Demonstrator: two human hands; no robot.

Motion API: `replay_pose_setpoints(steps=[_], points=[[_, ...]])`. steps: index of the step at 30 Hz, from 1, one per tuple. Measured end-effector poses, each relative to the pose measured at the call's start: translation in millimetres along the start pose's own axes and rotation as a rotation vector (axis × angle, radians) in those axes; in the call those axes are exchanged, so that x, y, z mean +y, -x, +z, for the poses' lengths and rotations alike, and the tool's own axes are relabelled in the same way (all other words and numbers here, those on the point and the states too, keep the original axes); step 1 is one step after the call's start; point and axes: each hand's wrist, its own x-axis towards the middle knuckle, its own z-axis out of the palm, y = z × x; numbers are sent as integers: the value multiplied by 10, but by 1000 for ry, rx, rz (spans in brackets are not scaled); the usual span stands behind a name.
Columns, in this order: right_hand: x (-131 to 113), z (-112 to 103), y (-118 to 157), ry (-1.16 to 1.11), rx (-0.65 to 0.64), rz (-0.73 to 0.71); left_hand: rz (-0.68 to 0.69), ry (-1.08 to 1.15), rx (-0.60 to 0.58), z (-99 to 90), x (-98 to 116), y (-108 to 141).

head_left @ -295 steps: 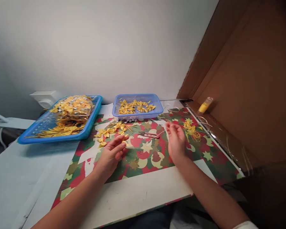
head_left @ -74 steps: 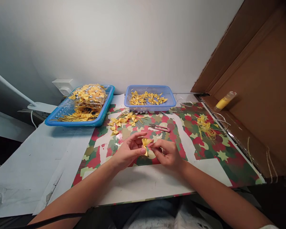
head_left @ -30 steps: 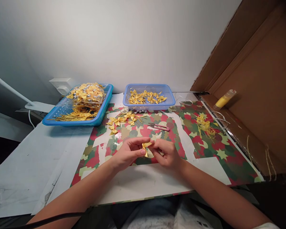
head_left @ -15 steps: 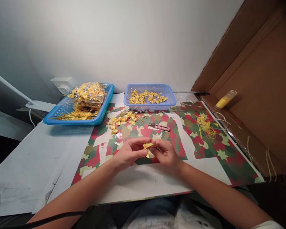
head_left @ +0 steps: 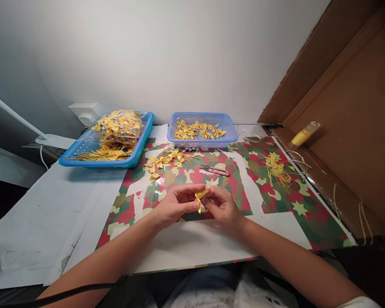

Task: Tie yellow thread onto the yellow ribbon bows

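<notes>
Finger work on a single yellow bow (head_left: 199, 200), held up between my two hands over the patterned sheet (head_left: 224, 190), near its front edge. Compared with a couple of seconds ago, the upper fingers of my left hand (head_left: 176, 206) have lowered toward the bow, so that less of the ribbon shows, and my right hand (head_left: 222, 206) has closed in at its side; in the last half second the bow has shifted only slightly. I take this to mean that the work on this piece has narrowed to a small adjustment at the fingertips, with the bow not yet ready to be let go. My left hand forms a shallow arch — thumb below, fingers reaching over the top — and holds the bow between them in a narrow grip. My right hand is curled, its thumb and forefinger brought to a tight pinch at the bow's right side; whether a fine strand also lies in that pinch I cannot tell. Beyond the hands, the pink-handled snips (head_left: 215, 170) lie untouched on the sheet, with a group of loose bows (head_left: 161, 162) to their left and a yellow tangle of scraps (head_left: 276, 170) well apart to their right. Behind stand the small basket (head_left: 199, 141) and, at the left, the large blue tray (head_left: 93, 164) — both containing further yellow bows.
</notes>
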Motion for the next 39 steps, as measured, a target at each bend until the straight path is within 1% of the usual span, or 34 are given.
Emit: replay_pose_setpoints(steps=[6,10,14,18,20,22,24,31,39], points=[[13,-24,10,30,1,12,58,-9,-16,-10,11,-7],[-3,-45,3,86,9,-53,27,-12,47,-1,28,0],[-36,-104,-19,158,38,-119,3,84,116,-5,78,4],[-73,-169,-39,199,112,-112,2,182,186,-9,132,-9],[-86,-175,-42,212,132,-101,-9,181,216,-6,134,-18],[-95,-161,-41,236,122,-101,-32,154,232,0,120,-23],[-100,-136,-39,261,98,-118,-59,135,221,8,103,-23],[-88,-87,-23,278,57,-193,-84,129,98,22,61,-3],[-67,-91,-8,251,36,-227,-75,122,43,-7,26,13]])
